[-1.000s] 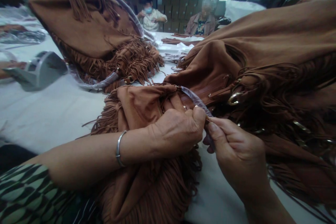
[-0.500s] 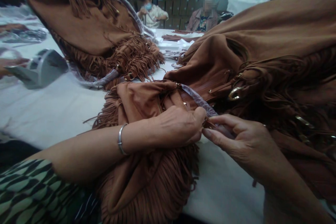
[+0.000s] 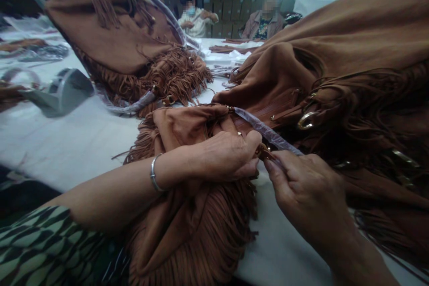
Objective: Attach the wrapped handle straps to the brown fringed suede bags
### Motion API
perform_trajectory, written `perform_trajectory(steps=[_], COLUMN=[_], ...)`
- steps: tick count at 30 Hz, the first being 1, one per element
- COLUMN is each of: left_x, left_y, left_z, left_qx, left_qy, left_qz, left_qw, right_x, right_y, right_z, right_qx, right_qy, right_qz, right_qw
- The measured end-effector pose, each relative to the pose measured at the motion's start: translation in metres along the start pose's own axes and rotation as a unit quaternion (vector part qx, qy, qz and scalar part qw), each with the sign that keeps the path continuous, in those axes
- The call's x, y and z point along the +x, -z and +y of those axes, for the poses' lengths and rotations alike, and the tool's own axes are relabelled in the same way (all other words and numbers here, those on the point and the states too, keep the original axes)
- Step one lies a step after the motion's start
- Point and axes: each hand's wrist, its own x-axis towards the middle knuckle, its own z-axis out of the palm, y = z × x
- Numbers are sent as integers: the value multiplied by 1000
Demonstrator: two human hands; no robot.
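Note:
A brown suede bag (image 3: 187,232) with long fringe lies in front of me, partly under my left forearm. My left hand (image 3: 231,154) is closed at the bag's right side, pinching a small metal buckle (image 3: 263,148) where a strap joins. Just right of it, my right hand (image 3: 301,183) is closed with thumb and fingers on a short brown leather strap end (image 3: 271,155) by the buckle. A strap wrapped in clear plastic (image 3: 264,129) runs from the bag's top edge down to my right hand. My fingers hide part of the buckle.
Another fringed bag (image 3: 110,35) stands at the left back, and large brown bags (image 3: 351,40) are heaped on the right. A grey tape dispenser (image 3: 63,91) sits on the white-covered table (image 3: 100,129). Two people (image 3: 197,20) are across the table, before stacked cartons (image 3: 231,4).
My right hand has turned and its fingers have curled in more tightly around the strap end. More of the buckle shows between my hands. My left hand stays almost in place.

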Motion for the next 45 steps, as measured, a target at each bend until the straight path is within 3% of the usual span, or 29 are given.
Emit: perform_trajectory(steps=[2,7,11,16,20,25,29,31,34,36,38,42,45], left_x=[0,0,0,1,3,4,5,5,4,2,-1,-8,-11], left_y=[2,9,11,-1,-12,-15,-14,-13,-10,-8,-5,2,4], left_z=[-2,-3,-2,-7,-12,-12,-12,-12,-10,-7,0,17,29], left_qx=[-23,-121,-170,-242,-259,-298,-334,-357,-389,-391,-359,-230,-158], left_qy=[-11,-22,-30,-63,-50,-57,-97,-109,-122,-107,-54,83,116], left_qz=[2,-44,-56,-30,-4,-31,-53,-61,-80,-76,-44,-32,-53], left_qw=[1000,991,983,968,965,952,936,926,910,911,931,969,979], right_x=[0,1,0,0,0,0,3,5,5,5,5,7,8], right_y=[2,10,11,7,2,3,8,10,11,12,12,15,19], right_z=[0,9,15,8,-1,0,12,18,27,30,30,27,22], right_qx=[14,139,215,284,314,297,306,350,468,531,554,541,524], right_qy=[-6,-37,-50,-129,-196,-191,-167,-169,-217,-262,-294,-308,-305], right_qz=[3,-60,-60,-45,-24,-15,-70,-113,-171,-189,-183,-180,-180], right_qw=[1000,988,974,949,929,935,934,914,839,783,757,761,774])
